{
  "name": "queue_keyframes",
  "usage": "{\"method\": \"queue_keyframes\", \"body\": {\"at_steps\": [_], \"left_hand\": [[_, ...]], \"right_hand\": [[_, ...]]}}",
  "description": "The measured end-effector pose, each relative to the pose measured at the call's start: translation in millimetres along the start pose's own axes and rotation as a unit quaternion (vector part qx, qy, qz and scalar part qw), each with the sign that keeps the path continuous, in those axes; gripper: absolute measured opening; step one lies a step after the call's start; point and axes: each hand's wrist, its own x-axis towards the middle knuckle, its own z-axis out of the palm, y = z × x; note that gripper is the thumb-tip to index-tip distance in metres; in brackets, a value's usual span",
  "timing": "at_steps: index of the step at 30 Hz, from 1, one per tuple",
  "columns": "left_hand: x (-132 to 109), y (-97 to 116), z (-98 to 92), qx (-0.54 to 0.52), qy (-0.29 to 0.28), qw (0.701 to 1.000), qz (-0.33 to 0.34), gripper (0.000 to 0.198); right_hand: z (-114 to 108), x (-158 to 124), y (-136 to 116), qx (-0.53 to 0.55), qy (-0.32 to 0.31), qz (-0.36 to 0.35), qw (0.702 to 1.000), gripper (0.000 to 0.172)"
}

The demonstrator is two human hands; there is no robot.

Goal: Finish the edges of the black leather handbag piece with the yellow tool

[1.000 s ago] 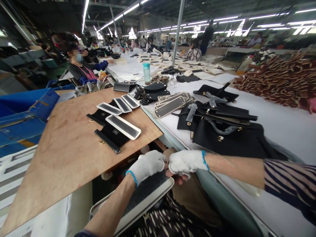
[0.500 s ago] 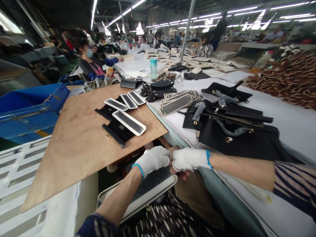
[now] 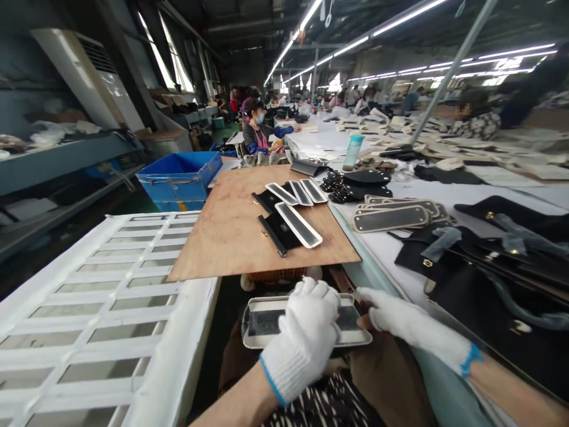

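The left hand (image 3: 311,329) is seen with its back turned upward, the knuckles raised and the fingers bent downward. The right hand (image 3: 393,314) is stretched inward from the right side, and its fingers are directed to the left. Both hands are covered by white knitted gloves (image 3: 296,350), which are finished at the wrists by a blue edge (image 3: 470,359). The hands are held near each other, but not touching. The left forearm (image 3: 244,396) is brought up from below, and the right forearm (image 3: 511,382) is slanted from the lower right corner; both are bare.
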Motion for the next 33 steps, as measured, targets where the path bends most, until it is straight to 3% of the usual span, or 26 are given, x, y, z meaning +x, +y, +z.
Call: {"method": "queue_keyframes", "body": {"at_steps": [6, 10, 14, 17, 21, 26, 29, 33], "left_hand": [[-82.0, -90.5, -5.1, -0.067, 0.165, 0.969, -0.172, 0.032], [-85.9, -120.3, 4.5, -0.152, 0.178, 0.95, -0.207, 0.037], [-65.7, -129.5, 22.1, -0.21, 0.145, 0.942, -0.22, 0.04], [-58.5, -133.2, 28.5, -0.209, 0.133, 0.94, -0.234, 0.038], [-59.7, -132.0, 22.7, -0.207, 0.114, 0.945, -0.226, 0.034], [-56.2, -129.0, 10.9, -0.224, 0.084, 0.96, -0.146, 0.047], [-53.6, -130.5, 7.3, -0.232, 0.061, 0.966, -0.095, 0.06], [-54.2, -134.8, 2.7, -0.207, 0.038, 0.977, -0.031, 0.061]], "right_hand": [[13.9, -10.7, -2.7, -0.093, 0.135, -0.075, 0.984, 0.018], [34.9, -5.2, -37.3, -0.196, 0.196, -0.224, 0.934, 0.008], [66.3, 18.4, -76.0, -0.245, 0.204, -0.37, 0.872, 0.018], [83.4, 35.5, -94.4, -0.24, 0.161, -0.399, 0.87, 0.016], [88.7, 44.6, -104.8, -0.245, 0.117, -0.399, 0.876, 0.024], [87.8, 46.5, -105.2, -0.269, 0.109, -0.434, 0.853, 0.029], [88.4, 46.6, -104.3, -0.29, 0.102, -0.447, 0.84, 0.024], [90.4, 44.3, -105.8, -0.319, 0.123, -0.479, 0.808, 0.014]]}}
